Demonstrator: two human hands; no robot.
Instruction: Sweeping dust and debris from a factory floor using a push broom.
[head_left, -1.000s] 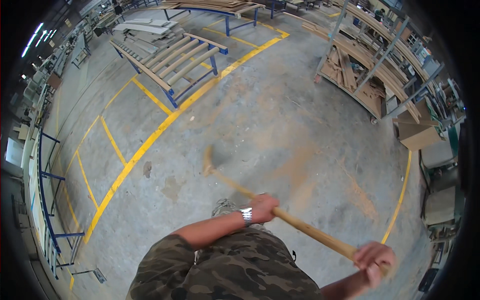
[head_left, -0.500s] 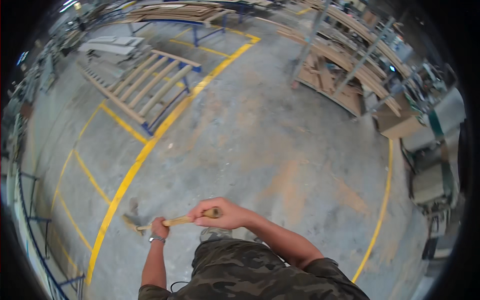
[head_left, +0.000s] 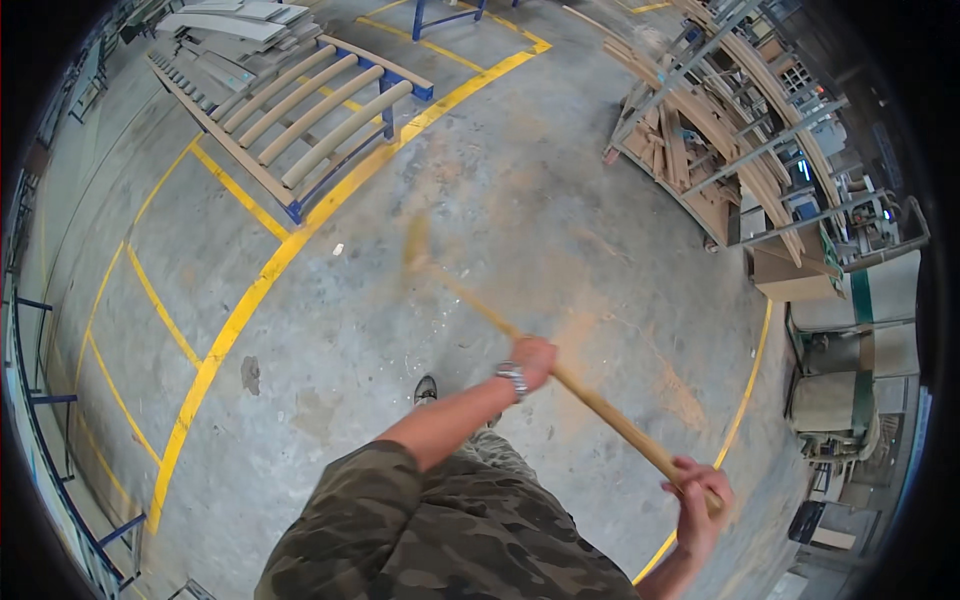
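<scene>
A broom with a long wooden handle (head_left: 610,412) slants across the floor in front of me. Its yellowish head (head_left: 415,248) lies farthest from me, blurred by motion. Around the middle of the handle my left hand (head_left: 534,362) is closed, with a watch on that wrist. My right hand (head_left: 700,498) grips the handle close to its near end, at the lower right. Patches of brownish dust (head_left: 680,395) lie on the grey floor to the right of the handle.
At the upper left stands a blue-framed roller stand (head_left: 335,135) beside stacked boards (head_left: 225,30). A metal rack (head_left: 690,150) with wood strips is at the upper right; cushioned seats (head_left: 830,400) line the right side. A yellow floor line (head_left: 245,310) runs along my left.
The broom has swung from my left side to ahead, its head now farther off. My left hand has moved up and right, my right hand down and right. The view has shifted.
</scene>
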